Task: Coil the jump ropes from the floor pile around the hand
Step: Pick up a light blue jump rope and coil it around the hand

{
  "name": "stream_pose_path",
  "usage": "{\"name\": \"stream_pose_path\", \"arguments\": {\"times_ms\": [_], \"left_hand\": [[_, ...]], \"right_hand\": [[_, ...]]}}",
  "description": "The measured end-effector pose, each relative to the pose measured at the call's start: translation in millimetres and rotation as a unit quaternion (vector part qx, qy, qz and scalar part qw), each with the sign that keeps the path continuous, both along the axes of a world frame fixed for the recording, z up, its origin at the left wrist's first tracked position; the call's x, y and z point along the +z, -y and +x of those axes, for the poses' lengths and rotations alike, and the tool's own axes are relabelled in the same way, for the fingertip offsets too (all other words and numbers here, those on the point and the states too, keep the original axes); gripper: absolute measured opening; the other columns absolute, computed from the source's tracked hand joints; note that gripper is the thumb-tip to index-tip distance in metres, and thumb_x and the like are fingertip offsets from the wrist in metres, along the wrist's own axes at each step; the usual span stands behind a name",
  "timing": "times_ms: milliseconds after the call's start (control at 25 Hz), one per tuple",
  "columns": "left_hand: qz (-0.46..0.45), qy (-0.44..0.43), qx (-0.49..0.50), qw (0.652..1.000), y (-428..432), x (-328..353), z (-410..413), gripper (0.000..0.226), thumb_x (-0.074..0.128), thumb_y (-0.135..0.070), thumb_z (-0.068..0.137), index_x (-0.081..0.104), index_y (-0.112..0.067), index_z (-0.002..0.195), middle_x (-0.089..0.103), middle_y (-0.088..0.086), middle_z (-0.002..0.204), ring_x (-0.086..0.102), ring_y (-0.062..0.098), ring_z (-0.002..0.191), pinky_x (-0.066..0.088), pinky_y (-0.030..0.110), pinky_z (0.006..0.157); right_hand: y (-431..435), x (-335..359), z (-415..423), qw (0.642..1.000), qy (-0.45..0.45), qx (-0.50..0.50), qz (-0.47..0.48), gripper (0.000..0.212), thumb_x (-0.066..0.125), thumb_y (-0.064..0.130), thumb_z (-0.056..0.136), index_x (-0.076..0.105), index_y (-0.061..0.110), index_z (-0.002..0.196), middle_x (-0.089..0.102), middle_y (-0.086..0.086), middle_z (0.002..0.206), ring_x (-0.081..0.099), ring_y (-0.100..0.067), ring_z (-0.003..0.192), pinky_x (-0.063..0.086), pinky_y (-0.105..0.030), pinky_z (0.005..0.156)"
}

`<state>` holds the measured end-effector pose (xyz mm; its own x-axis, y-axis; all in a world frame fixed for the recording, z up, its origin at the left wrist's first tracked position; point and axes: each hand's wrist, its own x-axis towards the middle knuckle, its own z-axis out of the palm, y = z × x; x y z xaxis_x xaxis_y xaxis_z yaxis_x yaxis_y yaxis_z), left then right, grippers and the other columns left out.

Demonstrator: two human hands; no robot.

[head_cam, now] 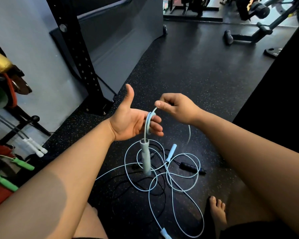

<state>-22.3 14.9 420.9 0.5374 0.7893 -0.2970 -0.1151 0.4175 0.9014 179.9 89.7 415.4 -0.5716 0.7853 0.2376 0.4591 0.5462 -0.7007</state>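
My left hand (131, 120) is held out palm up, thumb raised and fingers straight. A pale blue jump rope (178, 187) is looped about twice round those fingers, and one of its handles (145, 158) hangs below the hand. My right hand (173, 106) pinches the same rope just above the left fingers. The remaining pale blue cord lies in loose loops on the floor, with another pale blue handle (171, 152) among them. A black jump rope with a black handle (190, 167) lies tangled under it.
A black rack post (79, 54) stands at the left. White-handled (35, 146) and green-handled ropes (22, 163) sit at the left edge. Gym machines (248, 18) are at the back right. My bare foot (217, 213) rests by the pile on the speckled floor.
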Motion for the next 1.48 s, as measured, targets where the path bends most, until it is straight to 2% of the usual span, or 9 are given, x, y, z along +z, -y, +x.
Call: {"name": "stream_pose_path", "arguments": {"times_ms": [200,320,520,760,880,1000,1160,1320,1480], "left_hand": [[-0.007,0.146,0.084,0.986,1.1,5.7,-0.9,0.124,0.003,-0.105,0.059,0.068,-0.003,0.083,0.066,0.009,0.074,0.066,0.027,0.076,0.053,0.035,0.088],[0.003,0.282,0.178,0.943,-2.0,10.1,-10.6,0.116,0.02,-0.106,0.061,0.062,-0.002,0.092,0.066,0.009,0.083,0.069,0.027,0.085,0.048,0.035,0.102],[0.026,0.343,0.318,0.884,-7.0,15.2,-25.9,0.11,0.03,-0.102,0.067,0.059,-0.001,0.1,0.065,0.019,0.104,0.059,0.04,0.13,0.051,0.049,0.105],[0.034,0.372,0.366,0.852,-7.5,25.7,-32.7,0.131,0.032,-0.099,0.071,0.043,0.017,0.132,0.064,0.032,0.122,0.065,0.047,0.118,0.038,0.054,0.117],[0.035,0.289,0.369,0.882,-10.6,19.9,-32.7,0.139,0.019,-0.1,0.072,0.029,0.017,0.145,0.057,0.036,0.135,0.051,0.046,0.133,0.027,0.052,0.123],[0.051,0.086,0.331,0.938,-15.9,2.3,-26.8,0.139,0.0,-0.098,0.071,0.021,0.011,0.155,0.054,0.027,0.145,0.052,0.034,0.137,0.022,0.049,0.125],[0.091,-0.105,0.166,0.976,-11.8,-13.6,-10.4,0.137,-0.011,-0.09,0.069,0.053,0.008,0.139,0.067,0.023,0.129,0.061,0.031,0.127,0.032,0.042,0.12],[0.031,-0.074,0.042,0.996,-0.1,-9.0,-2.5,0.135,-0.004,-0.096,0.067,0.063,0.011,0.117,0.071,0.025,0.104,0.07,0.038,0.105,0.052,0.043,0.105],[-0.013,0.027,0.044,0.999,1.7,1.3,-3.5,0.127,-0.001,-0.102,0.061,0.066,0.001,0.092,0.068,0.014,0.075,0.071,0.034,0.081,0.058,0.037,0.087]], "right_hand": [[9.8,-25.6,-14.7,0.988,-0.066,-0.02,-0.141,0.044,0.042,0.043,0.105,0.056,0.019,0.072,0.042,0.014,0.059,0.04,-0.006,0.057,0.043,-0.039,0.06],[16.5,-37.3,-23.0,0.981,-0.06,-0.022,-0.182,0.04,0.045,0.046,0.102,0.061,0.023,0.073,0.042,0.004,0.058,0.045,-0.019,0.055,0.05,-0.048,0.056],[25.0,-32.9,-29.7,0.969,-0.03,0.045,-0.242,0.033,0.044,0.029,0.107,0.065,0.013,0.086,0.038,0.0,0.056,0.04,-0.013,0.045,0.044,-0.029,0.044],[37.8,-14.1,-34.5,0.976,0.166,0.111,-0.088,0.026,0.045,0.03,0.106,0.065,0.024,0.091,0.051,0.009,0.062,0.053,0.004,0.048,0.04,-0.011,0.052],[42.2,-2.5,-35.8,0.975,0.184,0.123,0.006,0.027,0.048,0.032,0.104,0.068,0.018,0.093,0.058,0.009,0.068,0.056,0.0,0.061,0.039,-0.016,0.06],[36.2,7.4,-33.6,0.983,0.134,0.1,0.077,0.032,0.049,0.036,0.104,0.069,0.013,0.094,0.061,0.004,0.069,0.054,-0.009,0.061,0.041,-0.026,0.062],[23.6,16.0,-22.5,0.984,0.098,0.048,0.143,0.034,0.05,0.038,0.103,0.067,0.013,0.087,0.06,0.002,0.065,0.048,-0.011,0.056,0.04,-0.03,0.058],[11.7,14.8,-11.0,0.989,0.079,0.018,0.125,0.038,0.049,0.044,0.102,0.058,0.016,0.077,0.051,0.003,0.06,0.045,-0.011,0.054,0.039,-0.033,0.058],[5.1,-0.6,-5.0,1.0,0.019,0.002,0.017,0.045,0.048,0.043,0.103,0.046,0.016,0.068,0.037,0.007,0.062,0.034,-0.006,0.057,0.034,-0.028,0.058]]}}
